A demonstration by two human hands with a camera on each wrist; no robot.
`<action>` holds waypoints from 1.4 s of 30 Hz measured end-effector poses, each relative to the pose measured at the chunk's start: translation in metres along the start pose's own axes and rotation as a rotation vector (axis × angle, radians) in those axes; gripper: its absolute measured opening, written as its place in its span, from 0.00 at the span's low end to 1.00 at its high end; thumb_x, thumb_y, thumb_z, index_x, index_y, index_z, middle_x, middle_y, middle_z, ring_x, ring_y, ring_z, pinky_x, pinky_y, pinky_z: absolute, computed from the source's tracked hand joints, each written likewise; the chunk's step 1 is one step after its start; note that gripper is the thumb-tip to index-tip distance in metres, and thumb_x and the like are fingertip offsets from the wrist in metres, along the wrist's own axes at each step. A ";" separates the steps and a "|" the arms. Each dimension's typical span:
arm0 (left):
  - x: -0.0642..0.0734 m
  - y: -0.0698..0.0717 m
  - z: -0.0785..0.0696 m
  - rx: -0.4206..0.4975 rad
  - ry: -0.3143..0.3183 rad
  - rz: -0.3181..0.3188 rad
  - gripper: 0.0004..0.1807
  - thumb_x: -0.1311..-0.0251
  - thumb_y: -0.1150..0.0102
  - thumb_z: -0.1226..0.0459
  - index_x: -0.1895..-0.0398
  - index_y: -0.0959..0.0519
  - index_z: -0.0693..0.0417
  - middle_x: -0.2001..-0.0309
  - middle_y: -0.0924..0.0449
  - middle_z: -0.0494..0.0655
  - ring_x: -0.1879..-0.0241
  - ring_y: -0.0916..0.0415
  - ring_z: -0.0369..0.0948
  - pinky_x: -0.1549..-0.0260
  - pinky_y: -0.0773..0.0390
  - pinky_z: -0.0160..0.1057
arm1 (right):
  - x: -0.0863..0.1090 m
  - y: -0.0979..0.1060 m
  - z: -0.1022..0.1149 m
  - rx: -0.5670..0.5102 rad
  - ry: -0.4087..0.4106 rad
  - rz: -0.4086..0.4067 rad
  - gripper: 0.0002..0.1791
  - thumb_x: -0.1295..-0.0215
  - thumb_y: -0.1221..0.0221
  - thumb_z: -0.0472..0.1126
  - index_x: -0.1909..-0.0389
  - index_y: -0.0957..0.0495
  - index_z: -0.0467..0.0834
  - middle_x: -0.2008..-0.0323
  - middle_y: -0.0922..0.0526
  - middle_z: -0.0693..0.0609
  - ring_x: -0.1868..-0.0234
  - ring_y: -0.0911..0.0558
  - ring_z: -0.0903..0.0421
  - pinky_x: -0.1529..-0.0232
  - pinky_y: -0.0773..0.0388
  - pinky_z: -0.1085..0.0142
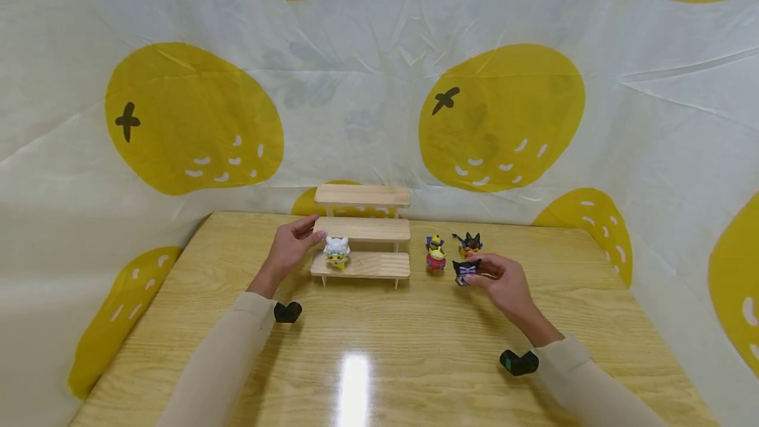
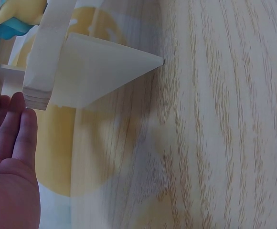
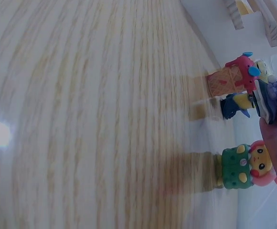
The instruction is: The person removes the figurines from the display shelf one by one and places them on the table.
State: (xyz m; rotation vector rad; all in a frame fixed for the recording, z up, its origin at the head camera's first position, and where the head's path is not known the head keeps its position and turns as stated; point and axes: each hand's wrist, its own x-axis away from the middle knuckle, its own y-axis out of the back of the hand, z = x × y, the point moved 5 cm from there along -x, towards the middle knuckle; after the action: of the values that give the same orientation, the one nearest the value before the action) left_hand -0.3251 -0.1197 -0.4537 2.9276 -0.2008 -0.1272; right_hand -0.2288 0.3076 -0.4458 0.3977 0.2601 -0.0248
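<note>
My right hand point(image 1: 504, 282) holds a small black-and-purple figurine point(image 1: 466, 271) between thumb and fingers, raised off the table; the right wrist view shows it point(image 3: 276, 93) close up. Straight fingers of my left hand point(image 1: 292, 246) lie at the left end of the three-tier wooden shelf point(image 1: 362, 229); whether they touch it I cannot tell. A white-and-yellow figurine point(image 1: 337, 253) stands at the left of the lowest tier. Near my right hand stand a red figurine point(image 1: 435, 260), a purple-and-yellow one point(image 1: 435, 242) and a black-eared one point(image 1: 472, 242).
The shelf's pale side leg point(image 2: 105, 67) rests on the wood-grain table point(image 1: 379, 328). Behind and around the table hangs a white cloth point(image 1: 356, 117) printed with yellow fruit. A green-clothed, pink-topped figurine point(image 3: 236, 167) stands beneath my right hand in its wrist view.
</note>
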 end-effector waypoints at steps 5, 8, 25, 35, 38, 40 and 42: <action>0.001 -0.001 -0.001 -0.008 0.006 -0.003 0.33 0.28 0.35 0.62 0.24 0.31 0.61 0.25 0.30 0.61 0.27 0.28 0.55 0.34 0.21 0.45 | 0.001 0.004 -0.003 0.017 0.013 -0.001 0.16 0.39 0.31 0.24 0.49 0.16 0.30 0.49 0.14 0.29 0.57 0.15 0.76 0.55 0.15 0.79; 0.001 -0.001 -0.002 -0.014 0.003 -0.003 0.33 0.28 0.35 0.62 0.24 0.31 0.61 0.25 0.30 0.61 0.27 0.28 0.55 0.34 0.22 0.47 | 0.002 0.007 -0.005 0.011 -0.005 -0.008 0.16 0.38 0.32 0.24 0.48 0.16 0.29 0.47 0.15 0.28 0.56 0.16 0.76 0.55 0.14 0.79; 0.003 -0.001 -0.003 -0.023 0.004 0.002 0.33 0.28 0.35 0.61 0.23 0.31 0.60 0.25 0.31 0.60 0.26 0.29 0.55 0.32 0.23 0.50 | 0.006 0.015 -0.015 -0.027 -0.048 -0.032 0.19 0.40 0.31 0.23 0.47 0.19 0.23 0.56 0.10 0.53 0.58 0.16 0.76 0.55 0.14 0.78; 0.001 0.000 -0.001 -0.020 0.012 -0.003 0.33 0.28 0.36 0.61 0.23 0.31 0.59 0.25 0.31 0.60 0.26 0.29 0.55 0.32 0.23 0.48 | 0.006 0.019 -0.018 -0.037 -0.087 -0.037 0.20 0.39 0.32 0.23 0.45 0.21 0.22 0.55 0.11 0.52 0.58 0.16 0.76 0.56 0.13 0.78; 0.000 0.000 0.000 -0.020 0.012 -0.003 0.33 0.28 0.35 0.61 0.23 0.31 0.59 0.24 0.31 0.59 0.26 0.29 0.54 0.32 0.24 0.48 | 0.006 0.019 -0.019 -0.026 -0.085 -0.040 0.20 0.39 0.31 0.23 0.46 0.21 0.22 0.57 0.10 0.52 0.59 0.16 0.76 0.57 0.14 0.78; 0.000 0.000 0.000 -0.022 0.011 0.000 0.33 0.28 0.36 0.61 0.23 0.32 0.60 0.24 0.31 0.59 0.26 0.29 0.54 0.32 0.24 0.48 | 0.006 0.020 -0.019 0.010 -0.079 -0.046 0.19 0.39 0.31 0.24 0.48 0.19 0.24 0.56 0.10 0.43 0.59 0.16 0.76 0.58 0.14 0.79; 0.000 0.000 0.000 -0.021 0.010 0.002 0.33 0.28 0.36 0.61 0.23 0.32 0.60 0.24 0.31 0.59 0.26 0.29 0.55 0.32 0.24 0.48 | 0.006 0.021 -0.019 0.041 -0.070 -0.046 0.17 0.39 0.30 0.25 0.49 0.18 0.25 0.54 0.11 0.34 0.60 0.17 0.77 0.59 0.15 0.80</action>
State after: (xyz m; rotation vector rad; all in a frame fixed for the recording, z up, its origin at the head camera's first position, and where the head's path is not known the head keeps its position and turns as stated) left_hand -0.3255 -0.1196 -0.4542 2.9064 -0.1991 -0.1144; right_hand -0.2260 0.3347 -0.4567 0.4308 0.1996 -0.0893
